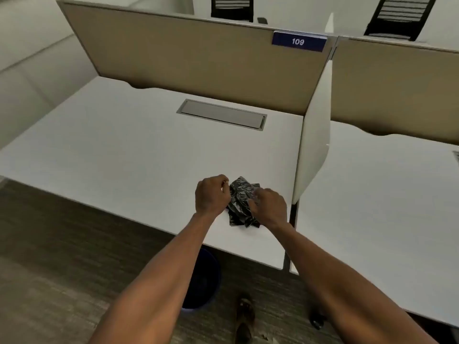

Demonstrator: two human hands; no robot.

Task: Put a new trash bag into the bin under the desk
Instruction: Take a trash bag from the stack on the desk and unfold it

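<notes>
A crumpled black trash bag point(240, 202) lies on the white desk point(124, 155) near its front right corner. My left hand point(211, 194) pinches the bag's left upper edge with curled fingers. My right hand point(269, 204) grips the bag's right side, and part of the bag is hidden under it. A dark blue bin point(206, 279) stands on the floor below the desk's front edge, half hidden by my left forearm and the desktop.
A tan partition point(198, 63) with a blue "109" sign point(298, 41) backs the desk. A white side divider point(315, 135) separates it from the neighbouring desk point(385, 194). A grey cable hatch point(222, 114) sits in the desktop. My shoe point(244, 316) shows on the carpet.
</notes>
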